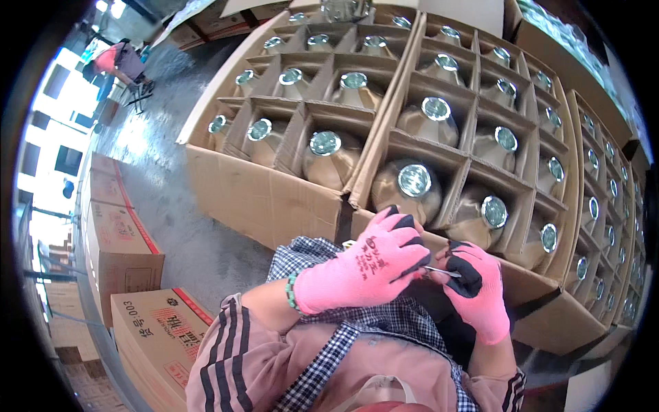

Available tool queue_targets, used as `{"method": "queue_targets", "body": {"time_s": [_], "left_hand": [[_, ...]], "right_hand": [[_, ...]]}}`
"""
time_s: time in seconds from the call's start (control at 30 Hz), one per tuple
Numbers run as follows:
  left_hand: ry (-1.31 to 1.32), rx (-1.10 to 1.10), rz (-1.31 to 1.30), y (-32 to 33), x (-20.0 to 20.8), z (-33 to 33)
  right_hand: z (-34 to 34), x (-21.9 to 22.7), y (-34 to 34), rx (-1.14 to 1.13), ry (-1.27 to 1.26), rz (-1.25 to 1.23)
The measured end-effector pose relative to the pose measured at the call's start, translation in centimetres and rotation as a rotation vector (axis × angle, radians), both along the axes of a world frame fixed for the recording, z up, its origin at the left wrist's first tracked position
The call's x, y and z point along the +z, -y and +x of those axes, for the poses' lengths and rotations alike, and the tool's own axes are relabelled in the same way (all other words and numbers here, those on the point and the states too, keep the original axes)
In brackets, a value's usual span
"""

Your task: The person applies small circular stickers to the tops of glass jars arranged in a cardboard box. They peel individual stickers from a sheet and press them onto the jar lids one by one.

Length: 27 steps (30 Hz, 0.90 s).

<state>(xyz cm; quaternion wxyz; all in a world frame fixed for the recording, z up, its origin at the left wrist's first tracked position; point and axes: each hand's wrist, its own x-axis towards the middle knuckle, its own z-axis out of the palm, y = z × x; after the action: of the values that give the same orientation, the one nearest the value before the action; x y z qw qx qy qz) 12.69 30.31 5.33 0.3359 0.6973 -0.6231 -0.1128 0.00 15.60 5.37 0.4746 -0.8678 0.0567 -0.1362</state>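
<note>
My left hand [364, 264], in a pink glove with black fingertips and a green bead bracelet at the wrist, is closed, its fingers bent toward my right hand. My right hand [477, 288], gloved alike, is closed too. A thin silvery strip [443, 272] runs between the fingertips of both hands; its exact kind is too small to tell. Just beyond the hands stands an open cardboard carton [453, 248] with dividers, holding round glass bottles, one in each cell. The nearest bottles, a large one [405, 196] and another [473, 223], show their shiny mouths upward.
Left of that carton is another divided carton [268, 199] of glass bottles. More bottle cartons [583, 302] stand to the right. Closed printed cartons [127, 237] line the left side along the grey floor [182, 247]. Farther off, a person [120, 65] bends over.
</note>
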Motion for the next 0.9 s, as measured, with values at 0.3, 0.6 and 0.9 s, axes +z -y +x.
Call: {"method": "queue_targets", "body": {"time_s": [0.3, 0.6, 0.9], "left_hand": [[0.001, -0.027, -0.078, -0.5, -0.4, -1.1], [-0.037, -0.043, -0.12, -0.3, -2.8, -3.0], [-0.021, -0.053, -0.142, 0.7, -3.1, -3.1]], "right_hand": [[-1.5, 0.0, -1.1, -0.07, 0.003, -0.008], [-4.3, -2.4, -1.7, -0.181, -0.013, 0.211], [-4.0, -3.5, -0.4, -0.134, -0.022, 0.2]]}}
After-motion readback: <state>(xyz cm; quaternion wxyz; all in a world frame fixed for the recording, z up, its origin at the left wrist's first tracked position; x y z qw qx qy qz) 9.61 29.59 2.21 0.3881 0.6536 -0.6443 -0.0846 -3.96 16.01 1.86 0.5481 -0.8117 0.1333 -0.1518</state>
